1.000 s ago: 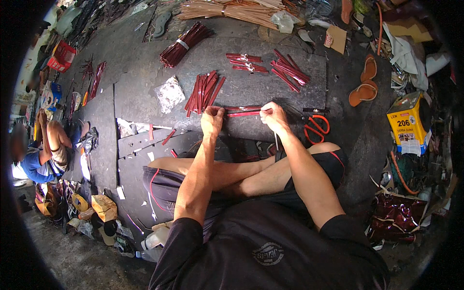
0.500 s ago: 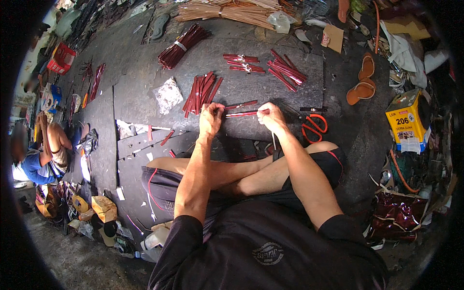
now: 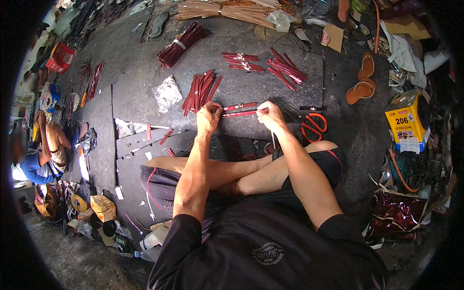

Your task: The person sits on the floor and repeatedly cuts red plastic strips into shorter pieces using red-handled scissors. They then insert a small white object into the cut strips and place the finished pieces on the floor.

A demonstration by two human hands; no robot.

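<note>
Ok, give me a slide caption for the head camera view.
Left hand and right hand hold a dark red strip between them, near orange-handled scissors.

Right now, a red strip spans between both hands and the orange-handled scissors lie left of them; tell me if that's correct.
Wrong side: the head view shows the red strip between the left hand and the right hand, but the orange-handled scissors lie to their right.

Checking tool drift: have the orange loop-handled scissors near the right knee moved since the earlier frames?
No. The orange loop-handled scissors keep the same offset from the flat brown sandals.
</note>
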